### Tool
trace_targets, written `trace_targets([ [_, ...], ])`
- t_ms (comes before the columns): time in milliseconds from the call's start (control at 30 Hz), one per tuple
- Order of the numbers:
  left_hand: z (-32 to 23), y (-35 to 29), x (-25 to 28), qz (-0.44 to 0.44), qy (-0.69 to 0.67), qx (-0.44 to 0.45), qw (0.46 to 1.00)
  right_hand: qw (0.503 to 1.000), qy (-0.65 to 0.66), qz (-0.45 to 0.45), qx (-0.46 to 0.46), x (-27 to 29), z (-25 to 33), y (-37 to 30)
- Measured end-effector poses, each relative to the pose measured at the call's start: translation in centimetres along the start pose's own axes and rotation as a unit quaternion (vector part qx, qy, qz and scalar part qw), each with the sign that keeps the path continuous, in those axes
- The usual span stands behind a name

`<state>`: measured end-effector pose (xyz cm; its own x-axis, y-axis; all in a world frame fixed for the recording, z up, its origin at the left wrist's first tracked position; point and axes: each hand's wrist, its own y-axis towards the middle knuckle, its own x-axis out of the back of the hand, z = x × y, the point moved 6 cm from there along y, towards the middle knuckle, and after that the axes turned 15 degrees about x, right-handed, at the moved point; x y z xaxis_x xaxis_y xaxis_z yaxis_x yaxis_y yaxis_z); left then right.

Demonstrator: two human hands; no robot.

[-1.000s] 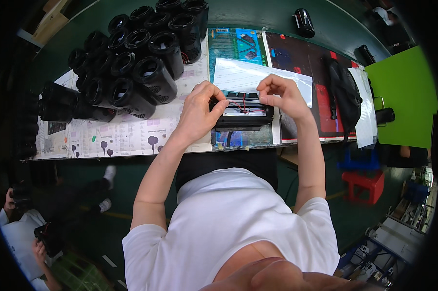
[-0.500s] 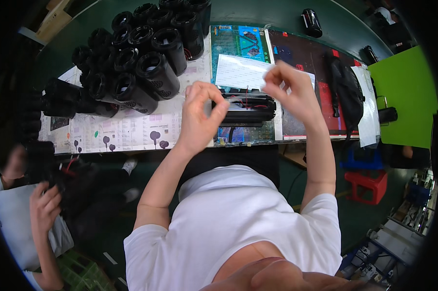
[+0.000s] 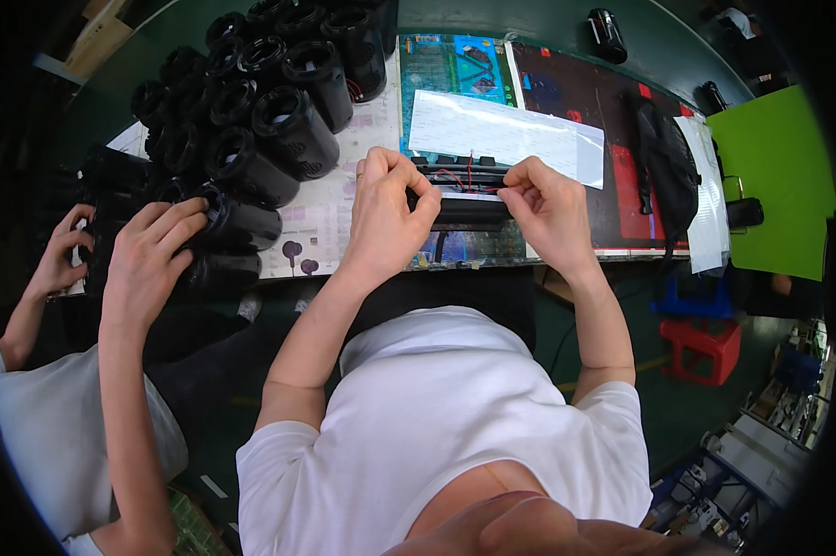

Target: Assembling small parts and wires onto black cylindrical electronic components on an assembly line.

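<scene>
Well left of the left hand (image 3: 385, 218), finished-looking black ribbed plastic cylinders (image 3: 288, 130) are heaped on the counter (image 3: 330, 222). The long black bar-shaped part with red wires (image 3: 464, 199) is pinched at both ends, the right hand (image 3: 549, 211) clenched on its wiring; assembly seems midway. No containers are seen.

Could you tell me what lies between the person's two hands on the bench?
In the head view, a long black part with thin red wires spans from left hand to right hand.

Cylinders (image 3: 279, 130) lie left of the part (image 3: 464, 208), seemingly on paper (image 3: 330, 208).
</scene>
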<state>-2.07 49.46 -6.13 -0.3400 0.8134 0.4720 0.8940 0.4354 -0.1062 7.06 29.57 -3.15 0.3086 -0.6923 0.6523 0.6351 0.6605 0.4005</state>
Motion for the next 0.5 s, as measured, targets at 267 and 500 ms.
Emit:
trace_targets([
  [267, -1.4, -1.1, 0.0, -0.064, 0.089, -0.084, 0.99, 0.998, -0.063, 0.005, 0.022, -0.4, 0.8, -0.2],
  [500, -1.4, -1.5, -0.2, -0.071, 0.089, -0.09, 0.989, 0.95, -0.25, -0.089, 0.163, -1.2, 2.5, -3.3],
])
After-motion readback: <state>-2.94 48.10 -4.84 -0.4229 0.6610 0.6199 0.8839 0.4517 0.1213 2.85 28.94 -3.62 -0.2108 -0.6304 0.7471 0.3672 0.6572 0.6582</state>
